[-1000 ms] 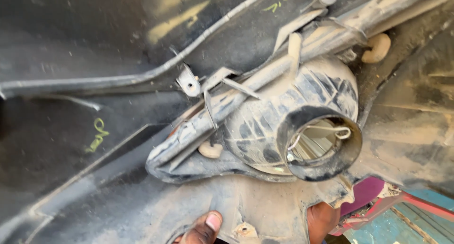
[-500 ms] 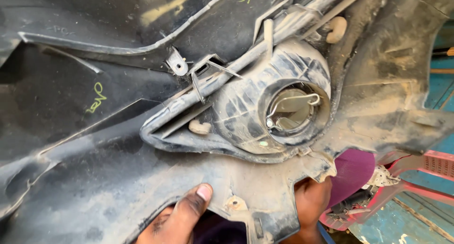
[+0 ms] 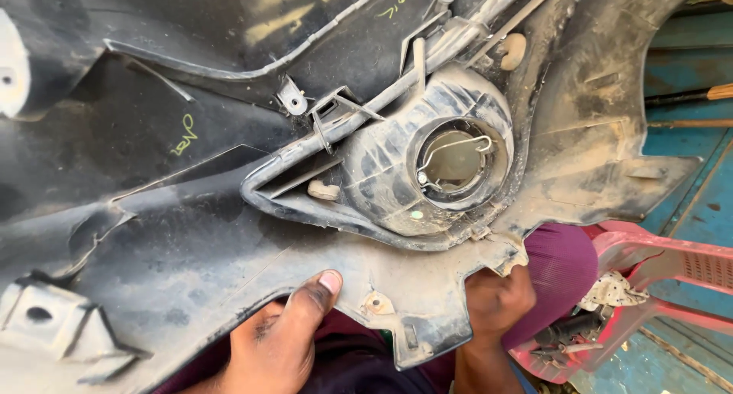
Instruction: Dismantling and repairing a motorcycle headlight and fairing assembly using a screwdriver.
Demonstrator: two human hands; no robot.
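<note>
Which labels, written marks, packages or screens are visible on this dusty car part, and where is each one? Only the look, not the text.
Handwritten mark: yellow-green scribble, left of the lamp housing, on the black panel.
Second handwritten mark: yellow-green, near the top edge, above the housing.
No printed labels, packages, signs or screens can be seen.
</note>
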